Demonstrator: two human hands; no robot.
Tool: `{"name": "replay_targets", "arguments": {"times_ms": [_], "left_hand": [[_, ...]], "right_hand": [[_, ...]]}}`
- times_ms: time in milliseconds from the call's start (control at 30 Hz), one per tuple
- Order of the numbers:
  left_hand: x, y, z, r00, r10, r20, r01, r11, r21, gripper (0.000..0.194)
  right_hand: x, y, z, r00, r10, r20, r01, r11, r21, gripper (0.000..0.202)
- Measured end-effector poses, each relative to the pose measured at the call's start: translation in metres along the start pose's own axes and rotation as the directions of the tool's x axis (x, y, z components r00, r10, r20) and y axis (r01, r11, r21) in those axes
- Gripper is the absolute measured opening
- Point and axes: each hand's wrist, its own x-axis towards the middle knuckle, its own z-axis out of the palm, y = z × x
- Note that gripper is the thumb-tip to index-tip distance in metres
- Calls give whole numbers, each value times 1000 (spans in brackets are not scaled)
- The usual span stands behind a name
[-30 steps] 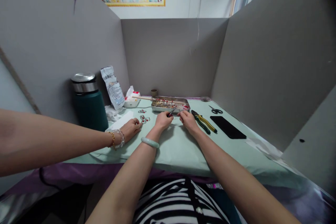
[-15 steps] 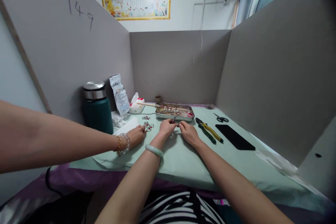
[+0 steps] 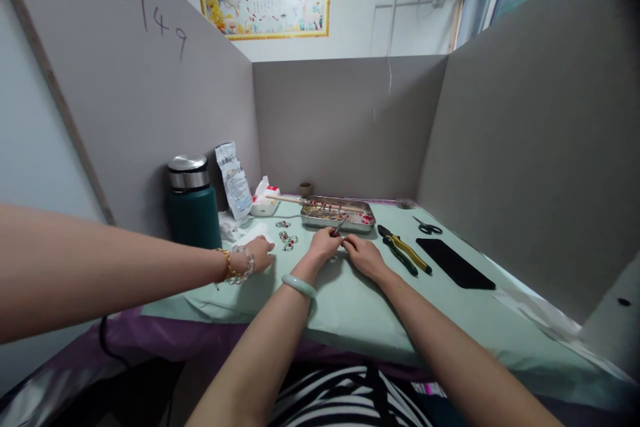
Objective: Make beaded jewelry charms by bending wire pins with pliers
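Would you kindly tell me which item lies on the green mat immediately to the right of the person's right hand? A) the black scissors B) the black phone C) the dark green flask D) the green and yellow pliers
D: the green and yellow pliers lie just beside the right hand; the scissors and phone sit farther right.

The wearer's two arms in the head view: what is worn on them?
Both forearms are bare, with no sleeves or gloves. The left hand has a pale green bangle on its wrist. The right hand shows no jewellery. The beaded bracelets are on another person's arm.
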Motion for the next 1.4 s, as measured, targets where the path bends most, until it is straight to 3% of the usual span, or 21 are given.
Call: {"name": "replay_targets", "arguments": {"times_ms": [433, 767, 1167, 1400], "left_hand": [[5, -5, 3, 1000, 11, 6, -10, 998, -67, 15], [5, -5, 2, 999, -2, 48, 11, 983, -185, 15], [7, -6, 3, 1000, 8, 17, -6, 991, -133, 14], [4, -5, 2, 999, -23, 35, 31, 967, -253, 12]], "right_hand": [[1, 1, 0, 997, -33, -76, 43, 990, 135, 22], [1, -3, -2, 997, -29, -66, 47, 960, 275, 23], [3, 0, 1, 997, -38, -66, 54, 962, 269, 29], [3, 0, 1, 997, -11, -77, 39, 930, 367, 25]]}}
